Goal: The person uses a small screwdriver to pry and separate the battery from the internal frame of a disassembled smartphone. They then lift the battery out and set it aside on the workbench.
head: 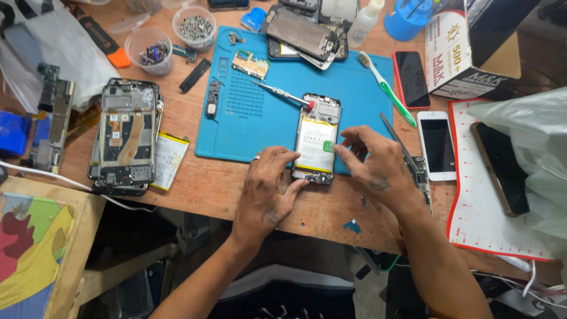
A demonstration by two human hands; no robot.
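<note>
An opened phone (318, 139) with its white battery showing lies at the front edge of the blue work mat (260, 118). My left hand (269, 189) steadies the phone's lower left side, thumb and fingers against its frame. My right hand (375, 165) pinches a small green tab (328, 146) on the battery's right side. A red-handled screwdriver (283, 93) rests on the mat just behind the phone.
Another stripped phone (124, 136) and a loose battery (168, 159) lie left. Tweezers (397, 140), a green toothbrush (387, 88), a white phone (437, 145) and a red phone (411, 78) sit right. Screw cups (194, 26), phone parts and a cardboard box (466, 50) line the back.
</note>
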